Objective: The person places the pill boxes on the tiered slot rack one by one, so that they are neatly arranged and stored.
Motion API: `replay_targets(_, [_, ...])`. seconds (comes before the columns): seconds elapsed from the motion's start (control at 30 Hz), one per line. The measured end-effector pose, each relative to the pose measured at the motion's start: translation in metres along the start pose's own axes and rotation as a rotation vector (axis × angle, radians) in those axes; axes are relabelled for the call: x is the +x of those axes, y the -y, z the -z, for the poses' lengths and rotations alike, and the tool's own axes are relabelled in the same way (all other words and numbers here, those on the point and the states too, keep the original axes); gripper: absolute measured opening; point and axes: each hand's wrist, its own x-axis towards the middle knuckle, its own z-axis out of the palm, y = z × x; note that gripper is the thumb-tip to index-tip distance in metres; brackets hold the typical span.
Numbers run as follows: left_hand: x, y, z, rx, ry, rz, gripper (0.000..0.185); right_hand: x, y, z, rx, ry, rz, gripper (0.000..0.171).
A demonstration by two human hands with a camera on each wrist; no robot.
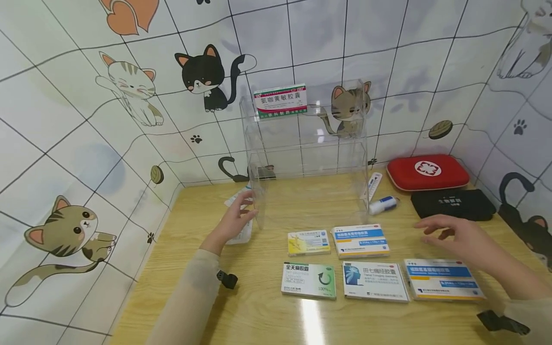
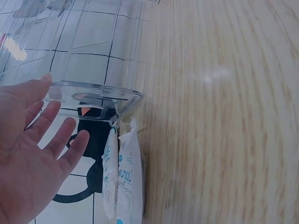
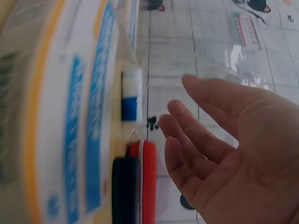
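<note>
The person's left hand [image 1: 238,218] is loosely spread, thumb by the edge of a clear acrylic stand [image 1: 307,147]; I can't tell whether it touches. Below those fingers, the left wrist view shows two white packets [image 2: 131,177], blue-green lettering cut short; the head view has them half hidden. The right hand [image 1: 457,237], fingers slackly bent, holds nothing, a black pouch [image 1: 457,205] just beyond and a blue-and-white capsule carton [image 1: 443,281] nearer. Between both hands' fingers, the stand's upper box [image 1: 281,101] reads 氨咖黄敏胶囊; nearer, a green-and-white box [image 1: 302,282] reads 全天麻胶囊.
</note>
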Motion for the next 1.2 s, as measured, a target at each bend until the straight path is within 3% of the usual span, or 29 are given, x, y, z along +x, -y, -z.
replay_targets(0.13, [-0.001, -0.001, 0.001, 0.005, 0.008, 0.014, 0.06, -0.016, -0.024, -0.001, -0.018, 0.056, 0.008, 0.036])
replay_targets(0.3, [0.0, -0.004, 0.001, 0.022, -0.012, 0.024, 0.059, -0.032, -0.056, 0.001, -0.06, 0.097, -0.04, 0.05])
replay_targets(0.5, [-0.004, -0.024, 0.001, 0.008, 0.002, 0.051, 0.057, -0.048, -0.087, 0.002, -0.097, 0.188, -0.095, 0.069])
replay_targets(0.63, [-0.006, -0.031, 0.001, 0.007, 0.004, 0.027, 0.058, -0.05, -0.097, 0.0, -0.068, 0.251, -0.16, 0.076])
replay_targets(0.87, [-0.006, -0.033, -0.001, 0.001, 0.008, 0.027, 0.059, -0.05, -0.097, 0.001, 0.005, 0.281, -0.207, 0.079])
replay_targets(0.93, [-0.004, -0.024, -0.001, -0.003, 0.008, 0.029, 0.06, -0.049, -0.098, 0.002, 0.036, 0.277, -0.225, 0.077])
replay_targets(1.07, [0.0, -0.006, 0.001, 0.011, 0.009, 0.029, 0.06, -0.046, -0.084, 0.013, 0.071, 0.212, -0.224, 0.055])
replay_targets(1.2, [0.001, -0.002, 0.001, 0.023, 0.011, 0.036, 0.06, -0.039, -0.064, 0.028, 0.052, 0.069, -0.171, 0.038])
